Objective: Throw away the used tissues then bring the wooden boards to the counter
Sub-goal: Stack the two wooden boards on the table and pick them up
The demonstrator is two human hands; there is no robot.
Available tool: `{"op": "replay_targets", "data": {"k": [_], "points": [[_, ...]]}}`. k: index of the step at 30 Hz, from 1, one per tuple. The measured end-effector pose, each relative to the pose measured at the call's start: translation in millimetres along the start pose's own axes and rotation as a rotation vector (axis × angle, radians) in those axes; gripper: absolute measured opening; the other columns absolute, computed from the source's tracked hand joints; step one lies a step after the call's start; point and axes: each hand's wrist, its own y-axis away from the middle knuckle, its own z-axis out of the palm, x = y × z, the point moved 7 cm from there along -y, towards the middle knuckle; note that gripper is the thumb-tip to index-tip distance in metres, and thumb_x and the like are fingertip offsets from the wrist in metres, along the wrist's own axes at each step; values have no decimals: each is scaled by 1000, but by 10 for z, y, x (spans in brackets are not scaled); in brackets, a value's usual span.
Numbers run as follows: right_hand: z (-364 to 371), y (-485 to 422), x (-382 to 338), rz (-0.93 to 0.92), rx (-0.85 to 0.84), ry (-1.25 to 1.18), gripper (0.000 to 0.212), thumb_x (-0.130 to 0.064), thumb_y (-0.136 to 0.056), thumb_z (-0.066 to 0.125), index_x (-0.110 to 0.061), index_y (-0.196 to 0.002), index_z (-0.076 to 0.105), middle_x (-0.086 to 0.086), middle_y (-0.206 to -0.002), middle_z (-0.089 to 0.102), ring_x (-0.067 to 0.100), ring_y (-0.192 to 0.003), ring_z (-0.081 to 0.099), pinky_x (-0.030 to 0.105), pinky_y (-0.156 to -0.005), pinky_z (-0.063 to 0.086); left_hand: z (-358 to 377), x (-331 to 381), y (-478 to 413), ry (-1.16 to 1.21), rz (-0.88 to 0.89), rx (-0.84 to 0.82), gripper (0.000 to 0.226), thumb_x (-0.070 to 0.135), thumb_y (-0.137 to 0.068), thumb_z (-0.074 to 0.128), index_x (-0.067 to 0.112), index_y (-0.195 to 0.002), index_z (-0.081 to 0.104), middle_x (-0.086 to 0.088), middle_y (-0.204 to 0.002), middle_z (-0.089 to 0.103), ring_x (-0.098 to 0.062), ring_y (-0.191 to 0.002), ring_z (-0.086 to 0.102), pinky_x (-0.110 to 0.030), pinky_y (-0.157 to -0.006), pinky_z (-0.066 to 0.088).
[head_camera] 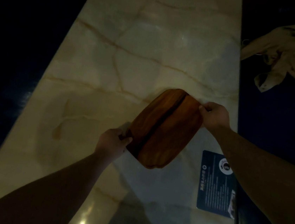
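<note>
A rounded brown wooden board with a dark stripe down its middle is held just above or on the pale marble counter. It may be more than one board stacked; I cannot tell. My left hand grips its near-left end. My right hand pinches its far-right end. No tissues are in view.
A dark blue printed card lies on the counter near its right edge. A crumpled beige cloth lies on a dark surface to the right of the counter. Dark areas flank the counter on both sides.
</note>
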Motion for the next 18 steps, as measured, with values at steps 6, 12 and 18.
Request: {"op": "replay_targets", "data": {"k": [6,12,18], "points": [[26,-50,-6,19,-46,30,26,-27,-94,53,-6,-98,68,18,-96,69,34,-91,64,42,-81,53,13,-36,15,71,-37,-9,27,26,-83,71,13,-64,57,-15,-66,69,-24,-56,70,-35,-55,60],[74,-188,-224,11,-200,110,44,-33,-95,53,-7,-130,52,18,-120,62,33,-108,59,37,-88,47,164,-143,222,465,-308,-95,27,29,-88,65,3,-81,60,-22,-69,71,-33,-61,71,-45,-64,61],[359,-355,-366,-109,-234,279,42,-32,-96,48,6,-107,64,27,-105,65,40,-98,61,33,-75,42,663,-218,455,741,-509,-339,40,28,-91,61,-11,-102,60,-30,-91,71,-38,-82,71,-43,-69,59]]}}
